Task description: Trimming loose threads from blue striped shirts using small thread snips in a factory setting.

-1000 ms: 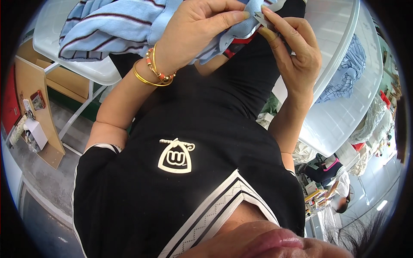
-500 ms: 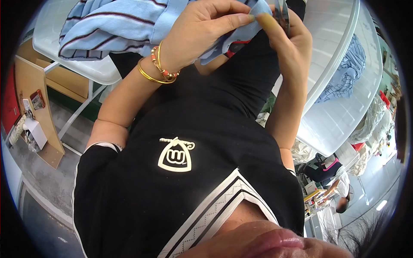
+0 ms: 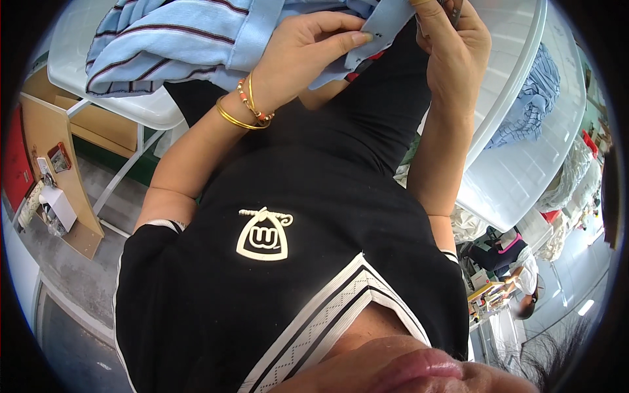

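A light blue knit garment with dark stripes lies bunched in front of me, over my lap and a white surface. My left hand pinches its plain blue band between thumb and fingers. Small dark marks, like buttonholes, show along the band. My right hand grips the band's far end at the top edge of the view. A small dark metal tool, apparently thread snips, sits within the right fingers. Most of it is hidden or cut off by the frame.
At the right stands a large white plastic tub with a blue checked cloth in it. A wooden cabinet with small items is at the left. Another person is far back at the lower right, near cluttered shelves.
My right hand has moved up and right, drawing the band straighter between my hands. My left hand has shifted slightly left and down along it. The metal blades have swung mostly out of sight.
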